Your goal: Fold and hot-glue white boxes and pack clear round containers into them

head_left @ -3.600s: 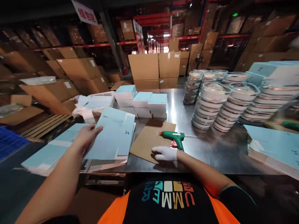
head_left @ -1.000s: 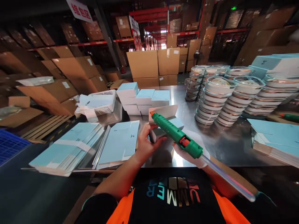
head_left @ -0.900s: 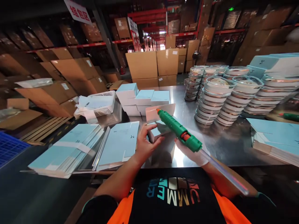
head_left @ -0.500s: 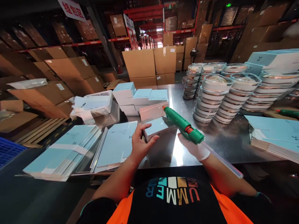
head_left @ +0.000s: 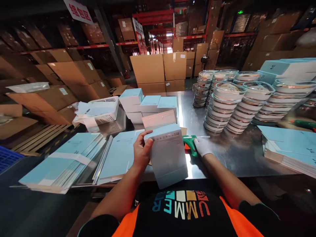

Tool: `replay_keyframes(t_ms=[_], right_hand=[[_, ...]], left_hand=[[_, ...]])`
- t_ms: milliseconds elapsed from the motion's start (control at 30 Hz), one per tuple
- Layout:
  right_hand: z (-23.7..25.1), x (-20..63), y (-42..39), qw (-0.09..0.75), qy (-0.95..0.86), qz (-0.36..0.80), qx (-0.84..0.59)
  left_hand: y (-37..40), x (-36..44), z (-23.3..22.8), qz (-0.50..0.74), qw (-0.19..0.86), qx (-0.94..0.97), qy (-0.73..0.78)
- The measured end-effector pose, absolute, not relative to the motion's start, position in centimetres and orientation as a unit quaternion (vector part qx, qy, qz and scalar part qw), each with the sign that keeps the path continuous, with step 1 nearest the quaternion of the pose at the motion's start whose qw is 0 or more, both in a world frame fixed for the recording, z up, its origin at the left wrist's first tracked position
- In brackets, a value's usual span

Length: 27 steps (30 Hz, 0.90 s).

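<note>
We judge the step in hand to be closing up the box point(head_left: 169, 154), which our left hand point(head_left: 142, 149) holds tilted over the counter point(head_left: 237, 158), thumb and fingers pinching its upper left corner. The flap point(head_left: 159, 119) stands open on the box's far side; whether it carries glue we cannot see. To the right of the box is the glue gun point(head_left: 190, 141), our gloved right hand point(head_left: 202, 146) at its back end; we cannot tell whether that grip is closed on it or loose. Next, we think, the move calls for freeing the right hand, then folding in the flap and pressing evenly.
</note>
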State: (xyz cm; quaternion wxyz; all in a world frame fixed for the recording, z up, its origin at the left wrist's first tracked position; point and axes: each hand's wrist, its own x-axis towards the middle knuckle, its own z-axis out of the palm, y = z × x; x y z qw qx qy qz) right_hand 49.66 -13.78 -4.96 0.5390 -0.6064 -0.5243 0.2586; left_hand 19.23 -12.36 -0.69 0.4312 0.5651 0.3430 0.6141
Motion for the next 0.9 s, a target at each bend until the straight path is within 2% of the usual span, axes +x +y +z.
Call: replay_keyframes(t_ms=[67,200,333,533,700,900], right_hand=[[-3.7,49.0,-14.2,0.564,-0.511,0.268,-0.592],[0.2,45.6,-16.0,0.613,-0.532,0.369,-0.453],[2.7,44.2,-17.1,0.57,-0.578,0.383,-0.441],[1.0,46.8,-17.1,0.516,-0.708,0.282,-0.39],[0.5,46.3,-18.6,0.517,-0.729,0.245,-0.375],[0.7,45.9,-18.9,0.528,-0.739,0.224,-0.354]], left_hand=[[-12.4,19.7,-0.6,0.612,0.425,0.578,0.333],[-12.9,21.1,-0.6,0.601,0.4,0.624,0.298],[-12.8,21.8,-1.4,0.616,0.343,0.663,0.25],[-11.7,20.9,-2.0,0.671,0.323,0.639,0.192],[-11.9,19.7,-0.7,0.575,0.278,0.748,0.181],[-11.8,19.1,-0.1,0.559,0.266,0.768,0.165]])
